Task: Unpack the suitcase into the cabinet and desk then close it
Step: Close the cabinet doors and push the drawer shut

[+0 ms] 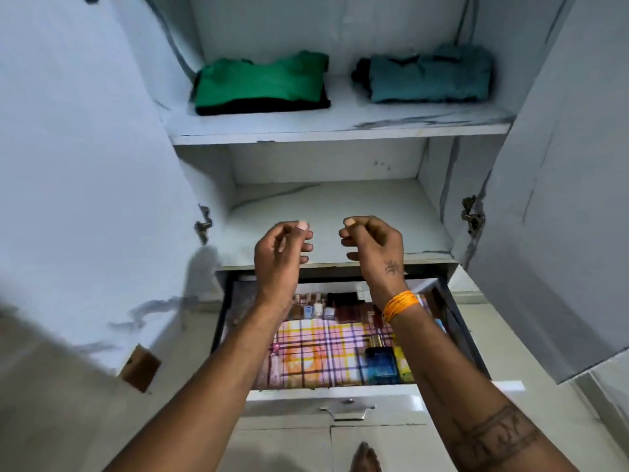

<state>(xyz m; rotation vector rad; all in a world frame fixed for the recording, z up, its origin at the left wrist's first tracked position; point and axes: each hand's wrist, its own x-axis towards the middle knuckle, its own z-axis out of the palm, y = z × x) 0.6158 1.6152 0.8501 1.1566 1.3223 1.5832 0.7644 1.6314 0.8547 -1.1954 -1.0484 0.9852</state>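
Both hands empty, above open drawer, mid-shelf bare.

I see the cabinet with both doors swung open. On its upper shelf a folded green garment lies at the left and a folded teal garment at the right, apart from each other. My left hand and right hand hang in front of the lower shelf, fingers loosely curled, holding nothing. Below them the drawer stands pulled out, holding a checked cloth and small bottles.
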